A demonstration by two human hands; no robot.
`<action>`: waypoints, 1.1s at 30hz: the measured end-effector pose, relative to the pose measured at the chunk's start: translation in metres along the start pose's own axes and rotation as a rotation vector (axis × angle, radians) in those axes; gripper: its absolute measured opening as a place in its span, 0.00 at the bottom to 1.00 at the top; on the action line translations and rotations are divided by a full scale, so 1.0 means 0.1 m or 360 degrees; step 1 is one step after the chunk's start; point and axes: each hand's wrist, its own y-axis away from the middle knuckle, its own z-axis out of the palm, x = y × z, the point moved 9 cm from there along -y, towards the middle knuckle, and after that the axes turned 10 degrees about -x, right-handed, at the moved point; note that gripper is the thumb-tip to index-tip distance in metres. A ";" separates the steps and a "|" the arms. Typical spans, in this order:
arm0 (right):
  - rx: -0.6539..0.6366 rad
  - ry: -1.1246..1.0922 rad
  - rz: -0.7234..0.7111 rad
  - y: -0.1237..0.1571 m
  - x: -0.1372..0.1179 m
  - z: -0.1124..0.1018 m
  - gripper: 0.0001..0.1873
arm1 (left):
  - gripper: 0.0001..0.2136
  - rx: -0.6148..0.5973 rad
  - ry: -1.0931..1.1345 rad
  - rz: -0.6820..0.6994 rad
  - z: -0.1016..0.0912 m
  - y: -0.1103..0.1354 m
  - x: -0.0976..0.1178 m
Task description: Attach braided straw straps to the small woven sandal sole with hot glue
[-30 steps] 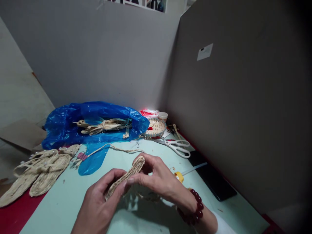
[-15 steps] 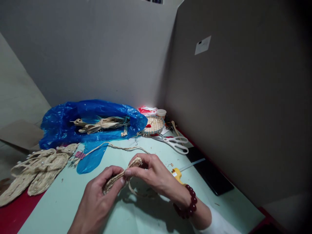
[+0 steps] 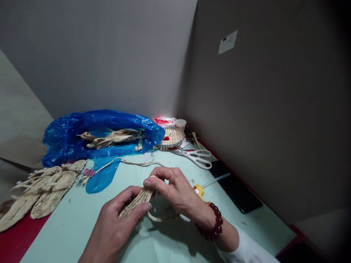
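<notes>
Between my two hands is a flat, oblong piece of coiled straw braid (image 3: 138, 201), held tilted above the pale green table. My left hand (image 3: 117, 215) grips its near end, thumb along the face and fingers behind. At the far end, my right hand (image 3: 171, 190) pinches the edge between thumb and fingers; a dark red bead bracelet (image 3: 216, 223) circles that wrist. A loose tail of braid (image 3: 156, 218) hangs in a loop below the right hand. Another long braid runs back to a pink binder clip (image 3: 89, 172) on the table.
A pair of woven straw slippers (image 3: 52, 190) lies at the left. Behind are a blue plastic bag (image 3: 65, 135) with straw bundles, a small woven basket (image 3: 174, 137) and white-handled scissors (image 3: 199, 159). A yellow glue gun (image 3: 199, 190) and black phone (image 3: 241, 197) lie right.
The coiled piece has been turned so its ridged face shows more. My right thumb has shifted to its far end, and my left thumb now lies flatter along it.
</notes>
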 end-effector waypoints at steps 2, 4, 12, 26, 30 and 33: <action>-0.0010 -0.0018 0.0025 0.01 0.02 0.04 0.16 | 0.12 0.0037 -0.0082 -0.0013 -0.01 0.01 -0.01; -0.0019 -0.0044 0.0045 0.02 0.04 0.09 0.16 | 0.11 0.0036 -0.0110 -0.0018 0.00 0.03 -0.02; -0.0169 -0.0211 0.0124 -0.04 0.20 0.17 0.17 | 0.16 -0.0115 0.0019 -0.0092 0.09 0.02 -0.05; -0.0036 -0.0719 -0.0029 -0.04 0.14 -0.02 0.16 | 0.15 -0.0121 0.0059 -0.0141 0.02 -0.01 -0.15; 0.0327 -0.0750 -0.0050 -0.02 0.25 -0.27 0.11 | 0.17 -0.0115 0.0259 -0.0214 0.02 -0.04 -0.24; 0.0372 -0.0556 -0.0019 -0.01 0.26 -0.28 0.14 | 0.17 -0.0126 0.0405 -0.0250 0.05 -0.04 -0.27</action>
